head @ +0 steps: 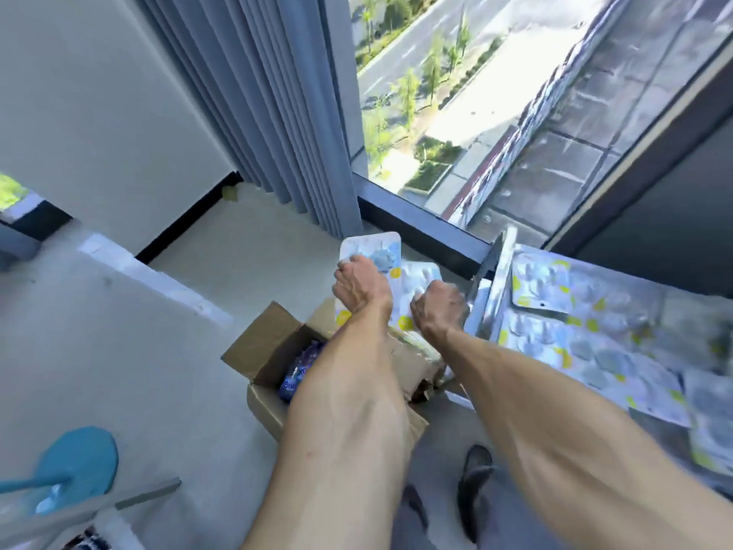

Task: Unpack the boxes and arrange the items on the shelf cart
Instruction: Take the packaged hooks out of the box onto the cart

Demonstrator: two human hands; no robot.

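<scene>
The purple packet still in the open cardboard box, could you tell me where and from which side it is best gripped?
Grip the purple packet by its exposed upper part, coming straight down through the cardboard box opening; the walls and flaps block its sides, and its lower part is hidden.

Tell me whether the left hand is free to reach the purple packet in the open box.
Probably not yet: the left hand grips a blister pack, and its forearm lies across the purple packet.
</scene>
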